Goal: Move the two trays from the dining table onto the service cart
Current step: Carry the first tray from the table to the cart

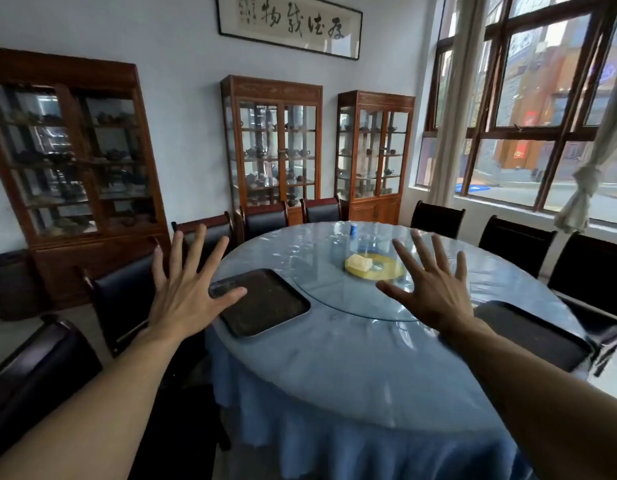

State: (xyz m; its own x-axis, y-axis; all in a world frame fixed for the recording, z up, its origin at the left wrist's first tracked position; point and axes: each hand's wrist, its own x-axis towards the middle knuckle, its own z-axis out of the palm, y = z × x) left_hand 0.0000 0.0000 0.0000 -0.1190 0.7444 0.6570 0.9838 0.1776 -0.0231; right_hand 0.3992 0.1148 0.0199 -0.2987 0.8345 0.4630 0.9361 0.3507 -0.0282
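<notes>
The table (352, 358) wears a pale blue cloth under clear glossy plastic; 2 trays, the left tray (262, 303) and the right tray (528, 336), are dark, almost black; a yellow plate (386, 268) carries a pale yellow block (359, 262); the cabinets (272, 143) are reddish-brown wood, the chairs (514, 240) black, the wall (182, 46) white

Four large brush-written black characters on a framed scroll (289, 26) high on the far wall, apparently 厚德载物 right to left; small writing at its left end illegible.
</notes>
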